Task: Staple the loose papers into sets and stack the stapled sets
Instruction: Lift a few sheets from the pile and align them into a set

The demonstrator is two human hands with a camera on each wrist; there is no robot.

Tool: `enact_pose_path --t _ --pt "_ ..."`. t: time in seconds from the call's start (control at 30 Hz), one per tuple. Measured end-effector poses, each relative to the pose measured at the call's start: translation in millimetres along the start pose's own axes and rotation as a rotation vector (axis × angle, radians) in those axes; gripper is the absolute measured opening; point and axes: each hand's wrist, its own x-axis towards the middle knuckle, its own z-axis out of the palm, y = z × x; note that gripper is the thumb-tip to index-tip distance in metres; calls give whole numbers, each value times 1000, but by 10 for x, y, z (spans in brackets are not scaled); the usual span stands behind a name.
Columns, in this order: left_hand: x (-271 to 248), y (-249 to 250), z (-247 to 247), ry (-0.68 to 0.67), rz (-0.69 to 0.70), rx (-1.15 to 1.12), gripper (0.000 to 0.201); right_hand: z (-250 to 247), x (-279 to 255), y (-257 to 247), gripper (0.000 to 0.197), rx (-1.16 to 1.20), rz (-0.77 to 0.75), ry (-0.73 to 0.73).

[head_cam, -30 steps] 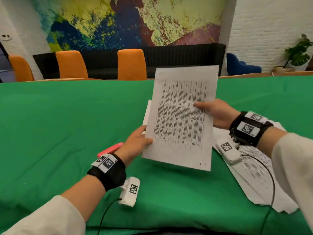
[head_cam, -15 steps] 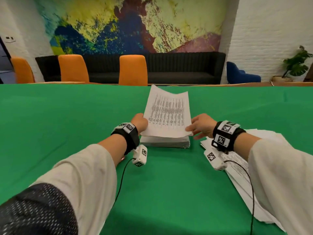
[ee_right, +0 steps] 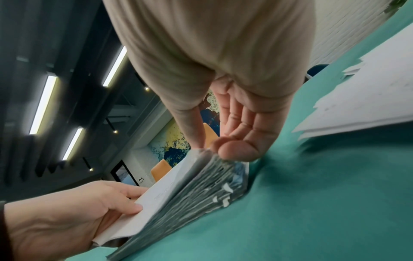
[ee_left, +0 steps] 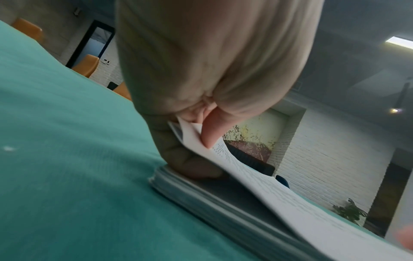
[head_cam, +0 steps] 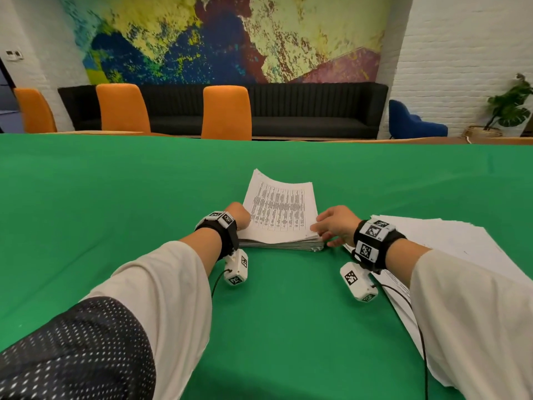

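Here, at mid-frame in the head view, a stack (head_cam: 281,245) of stapled sets lies on the green table (head_cam: 115,212), and the top set (head_cam: 281,209) rests on it with its far end curled up. The left hand (head_cam: 239,219) sits at the set's left edge and the right hand (head_cam: 334,226) at its right near corner; from this height the fingers are too small to read. The left wrist view fills that in: the thumb (ee_left: 212,130) lies on top of the set (ee_left: 257,185) and fingers curl beneath it, pinching the edge and holding it lifted off the stack (ee_left: 201,194), while a lower finger rests on the sheet below. The right wrist view shows what the head camera hides on the other side: the right hand (ee_right: 236,130) is fairly wide, its fingers nearly straight, with fingertips (ee_right: 236,150) touching the corner of the stack (ee_right: 190,190) and gripping nothing. In that view's lower left the left hand (ee_right: 73,217) appears again, clasping the set (ee_right: 161,194). Small white staple-like tabs show along the stack's side there. Loose papers (head_cam: 450,241) spread on the table at the right of the head view, under the right forearm.
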Motion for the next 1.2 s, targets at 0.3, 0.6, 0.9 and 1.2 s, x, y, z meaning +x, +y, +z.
enact_pose_path --t 0.3,0.6,0.9,1.2 --pt "-19 36 2 18 23 -78 32 54 10 140 21 -28 -30 48" --pt "-373 -5 -94 -168 162 329 78 -11 -96 194 21 -228 -220 5" --pt "-390 -78 -19 -54 198 325 70 -5 -129 159 18 -314 -219 1" --pt "-383 -68 4 -38 190 300 73 9 -159 135 14 -324 -213 4"
